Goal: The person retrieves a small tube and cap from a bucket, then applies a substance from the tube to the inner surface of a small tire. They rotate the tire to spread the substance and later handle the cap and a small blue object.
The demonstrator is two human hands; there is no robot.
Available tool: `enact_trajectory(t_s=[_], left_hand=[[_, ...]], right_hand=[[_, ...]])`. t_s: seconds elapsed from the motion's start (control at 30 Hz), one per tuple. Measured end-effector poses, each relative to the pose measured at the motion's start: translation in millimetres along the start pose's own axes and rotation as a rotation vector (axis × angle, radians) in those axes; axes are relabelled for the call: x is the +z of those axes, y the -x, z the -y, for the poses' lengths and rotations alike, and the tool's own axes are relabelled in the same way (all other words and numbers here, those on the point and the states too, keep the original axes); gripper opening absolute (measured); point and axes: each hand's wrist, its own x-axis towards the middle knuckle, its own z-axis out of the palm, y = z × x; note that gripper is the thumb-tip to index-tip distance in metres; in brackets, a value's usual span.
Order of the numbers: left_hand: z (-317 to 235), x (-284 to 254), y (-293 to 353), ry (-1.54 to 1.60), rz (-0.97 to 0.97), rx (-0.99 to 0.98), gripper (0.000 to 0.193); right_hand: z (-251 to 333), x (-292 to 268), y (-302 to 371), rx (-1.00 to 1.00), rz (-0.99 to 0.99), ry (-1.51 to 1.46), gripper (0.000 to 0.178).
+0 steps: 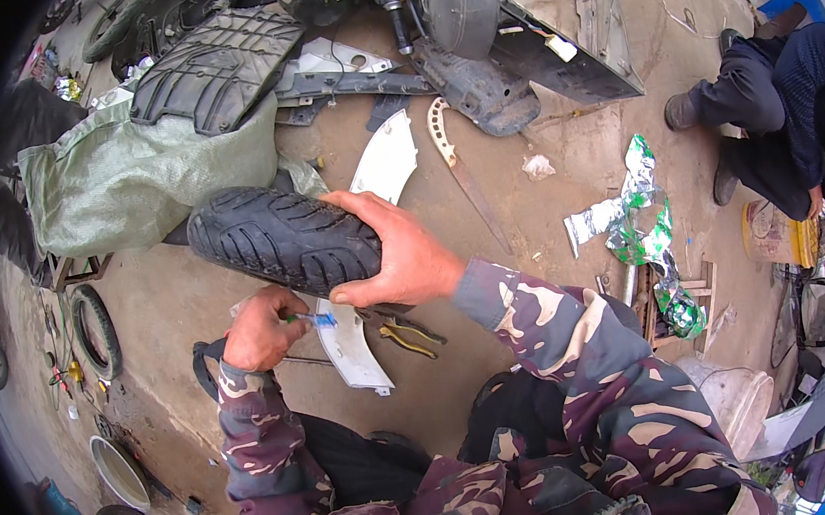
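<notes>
My right hand (402, 249) is wrapped round the near right end of a black treaded tyre (279, 233), thumb below and fingers on top. The tyre is tilted in front of me, its tread facing up. Just below its lower edge, my left hand (261, 332) is closed on a small slim tool with a blue end (325, 320); its exact kind is too small to make out. Pliers with yellow handles (406, 341) lie on the ground under my right wrist. Beside them is a white curved panel (351, 356), partly hidden by my hands and the tyre.
Beyond the tyre lie a pale green woven sack (152, 174), a black ribbed plastic panel (217, 69) and a hand saw (471, 191). Green and silver foil wrapping (645, 223) is at right. Another person (789, 107) sits at far right by a yellow bucket (780, 234). Several tyres lie at left.
</notes>
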Motion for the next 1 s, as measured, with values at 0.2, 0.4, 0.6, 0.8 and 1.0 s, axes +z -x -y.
enact_trajectory(t_s=[0.2,0.4,0.6,0.8,1.0], left_hand=[[-7.3,-4.9,12.7,0.105,0.216,0.019,0.024],[-12.6,-13.0,20.7,0.138,0.235,0.231,0.025],[-3.6,-13.6,15.6,0.197,0.193,0.302,0.025],[2.5,-15.6,12.5,0.29,0.1,0.205,0.024],[8.6,-8.5,9.6,0.386,0.085,0.118,0.021]], right_hand=[[-0.9,-5.3,-13.0,-0.127,0.057,0.006,0.098],[14.2,0.0,-50.0,-0.125,0.2,0.065,0.099],[25.6,26.8,-133.8,-0.088,0.413,0.151,0.098],[13.3,46.5,-186.4,-0.117,0.185,0.448,0.098],[-22.2,41.3,-192.1,-0.079,0.03,0.412,0.096]])
